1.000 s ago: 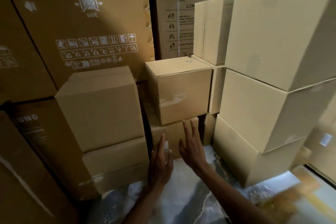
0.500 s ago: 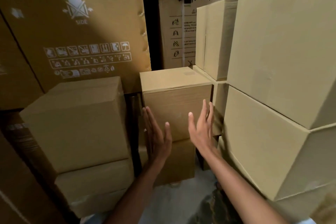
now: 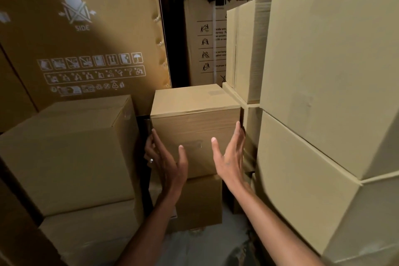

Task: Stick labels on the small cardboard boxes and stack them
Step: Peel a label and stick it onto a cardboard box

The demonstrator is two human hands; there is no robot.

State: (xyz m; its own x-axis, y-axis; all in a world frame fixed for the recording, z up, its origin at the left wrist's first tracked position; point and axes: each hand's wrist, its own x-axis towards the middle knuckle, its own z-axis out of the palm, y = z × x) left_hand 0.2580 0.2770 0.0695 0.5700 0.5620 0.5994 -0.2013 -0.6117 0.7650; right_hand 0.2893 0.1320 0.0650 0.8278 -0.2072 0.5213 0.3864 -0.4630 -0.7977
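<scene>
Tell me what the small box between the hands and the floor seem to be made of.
The small box looks like matte brown corrugated cardboard: folded edges and faint ribbing show on its front. The floor looks like grey stone or concrete, dim and blurred, so that is uncertain.

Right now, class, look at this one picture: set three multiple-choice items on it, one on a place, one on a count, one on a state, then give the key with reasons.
1. Where does the small box between the hands sit?
A. on another box
B. on the bare floor
C. on a shelf

2. How many hands are at that box?
A. none
B. one
C. two

3. How are the fingers of the right hand?
A. curled in a fist
B. straight
C. pinching a label

Key: A, the lower box lies under it; C, the left hand and right hand flank it; B, its fingers point upward, straight.
</scene>
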